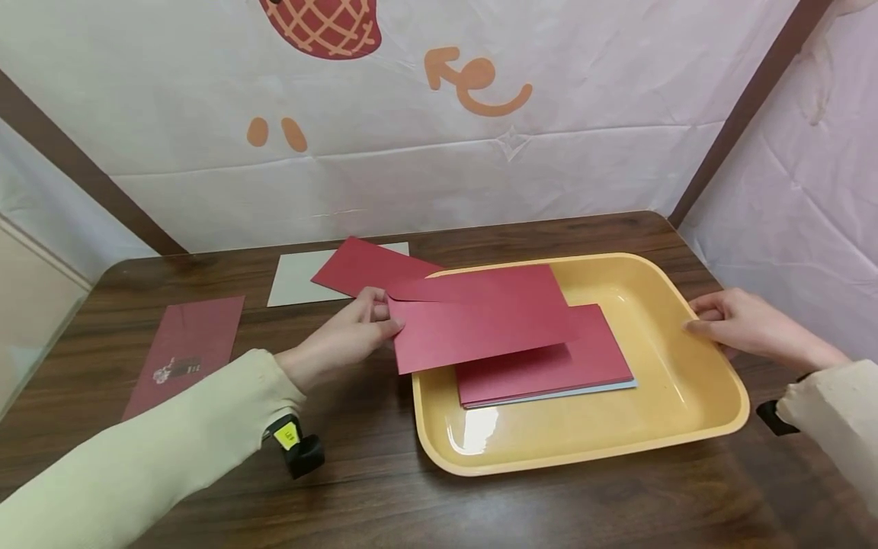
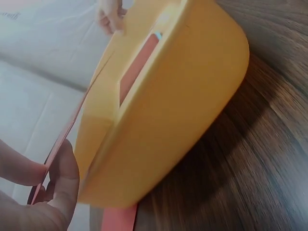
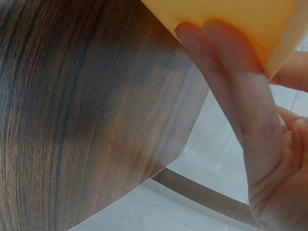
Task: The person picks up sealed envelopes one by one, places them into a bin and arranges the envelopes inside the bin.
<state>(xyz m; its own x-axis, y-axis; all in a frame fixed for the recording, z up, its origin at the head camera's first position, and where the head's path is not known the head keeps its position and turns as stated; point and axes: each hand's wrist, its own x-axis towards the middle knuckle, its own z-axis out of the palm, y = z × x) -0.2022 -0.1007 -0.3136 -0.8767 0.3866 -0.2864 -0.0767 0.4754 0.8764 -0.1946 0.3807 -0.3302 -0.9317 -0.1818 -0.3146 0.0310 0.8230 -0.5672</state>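
My left hand pinches a red envelope by its left end, thumb on top. The envelope is held tilted over the left part of a yellow plastic tray; in the left wrist view it shows edge-on. Below it, inside the tray, lies a stack of red envelopes with a light blue edge peeking out underneath. At the tray's right rim, my right hand grips the wall between thumb and fingers. The right wrist view shows those fingers pressed against the tray's outer side.
Behind the tray's left side, another red envelope partly covers a pale grey-white envelope on the dark wooden table. A darker red envelope with a small printed design lies at the left. A printed cloth hangs behind the table.
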